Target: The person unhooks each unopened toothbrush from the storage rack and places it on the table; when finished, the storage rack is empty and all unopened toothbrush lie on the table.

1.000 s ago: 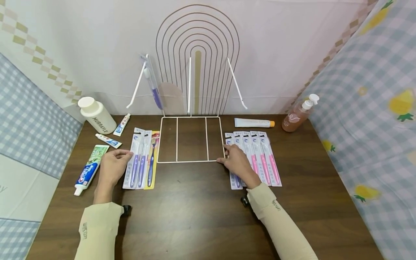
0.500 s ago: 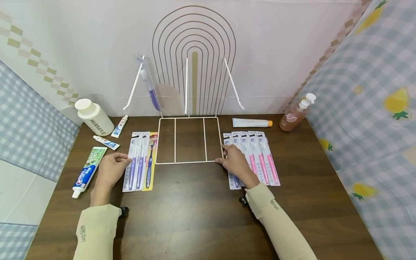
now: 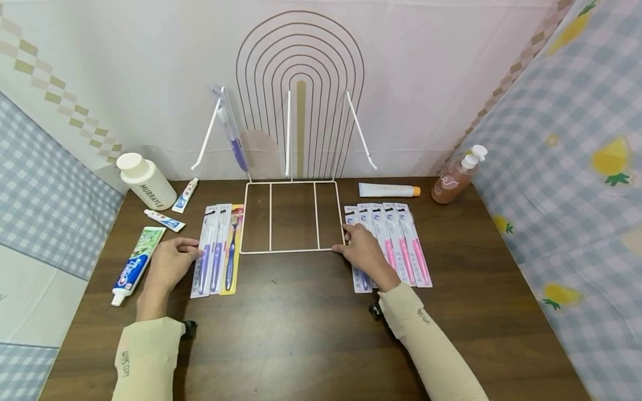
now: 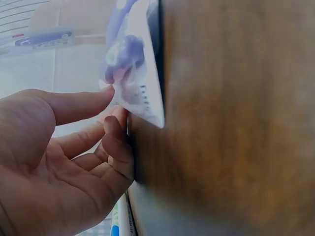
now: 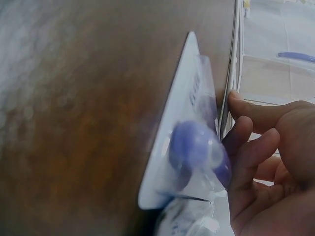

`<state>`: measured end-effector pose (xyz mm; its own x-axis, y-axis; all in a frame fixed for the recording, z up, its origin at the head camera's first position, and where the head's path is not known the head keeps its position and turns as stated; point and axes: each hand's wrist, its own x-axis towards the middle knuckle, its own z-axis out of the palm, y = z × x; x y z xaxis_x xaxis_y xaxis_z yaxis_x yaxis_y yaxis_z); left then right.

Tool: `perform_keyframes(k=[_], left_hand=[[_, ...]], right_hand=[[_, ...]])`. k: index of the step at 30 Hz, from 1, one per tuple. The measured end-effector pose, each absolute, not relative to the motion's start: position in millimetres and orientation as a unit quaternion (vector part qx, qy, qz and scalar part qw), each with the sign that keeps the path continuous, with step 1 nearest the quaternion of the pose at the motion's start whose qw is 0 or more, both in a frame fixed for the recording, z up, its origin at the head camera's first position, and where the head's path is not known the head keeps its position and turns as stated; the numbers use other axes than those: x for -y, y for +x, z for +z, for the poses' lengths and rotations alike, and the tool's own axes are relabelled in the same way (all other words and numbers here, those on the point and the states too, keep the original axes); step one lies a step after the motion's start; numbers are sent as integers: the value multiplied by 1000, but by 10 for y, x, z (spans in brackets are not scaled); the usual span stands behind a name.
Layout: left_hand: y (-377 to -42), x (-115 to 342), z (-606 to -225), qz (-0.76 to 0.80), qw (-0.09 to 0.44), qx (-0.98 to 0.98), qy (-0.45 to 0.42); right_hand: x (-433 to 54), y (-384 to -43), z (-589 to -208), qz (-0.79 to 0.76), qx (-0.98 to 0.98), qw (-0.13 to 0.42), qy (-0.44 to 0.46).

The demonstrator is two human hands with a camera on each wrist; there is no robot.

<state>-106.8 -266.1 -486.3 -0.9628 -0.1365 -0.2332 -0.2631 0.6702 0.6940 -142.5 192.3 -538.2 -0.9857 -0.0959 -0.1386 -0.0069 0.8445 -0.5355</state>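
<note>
In the head view, my left hand point(image 3: 170, 263) pinches the left edge of the leftmost purple packaged toothbrush point(image 3: 204, 253). Its thumb and a fingertip meet at the pack point(image 4: 142, 93) in the left wrist view. A second purple toothbrush point(image 3: 218, 253) and a yellow-backed one with a blue handle point(image 3: 230, 256) lie alongside. My right hand point(image 3: 363, 248) holds the front right corner of the white wire rack point(image 3: 281, 252) between thumb and forefinger. Under that hand lies another purple packaged toothbrush point(image 3: 362, 278), partly hidden, beside several pink ones point(image 3: 406, 250).
One purple toothbrush point(image 3: 236, 142) hangs on the rack's left hook; two other hooks point(image 3: 361, 131) stick forward. A white bottle point(image 3: 146, 181), two small tubes point(image 3: 165, 220) and a large toothpaste tube point(image 3: 137, 267) lie left. Back right are a yellow-capped tube point(image 3: 386, 190) and pump bottle point(image 3: 456, 177).
My left hand has drawn the leftmost purple toothbrush slightly toward me and a little right, so its top lies about level with its neighbour. The right hand stays at the rack corner.
</note>
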Motion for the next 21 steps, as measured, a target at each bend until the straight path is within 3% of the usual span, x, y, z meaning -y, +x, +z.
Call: perform_keyframes(k=[7,16,21], left_hand=[[-1171,2671,-4789,412,76,-904,-81],[-1601,2415,-4505,474,-22,-880,-31],[-1930,2244,-4200,523,-45,-851,-15]], right_hand=[[-1903,-1407,-5338,-274,-958,79,-26],[-1916,-1367,-5337,-278,-956,87,-17],[-1894,-1380,-5332,-273,-959,73,-25]])
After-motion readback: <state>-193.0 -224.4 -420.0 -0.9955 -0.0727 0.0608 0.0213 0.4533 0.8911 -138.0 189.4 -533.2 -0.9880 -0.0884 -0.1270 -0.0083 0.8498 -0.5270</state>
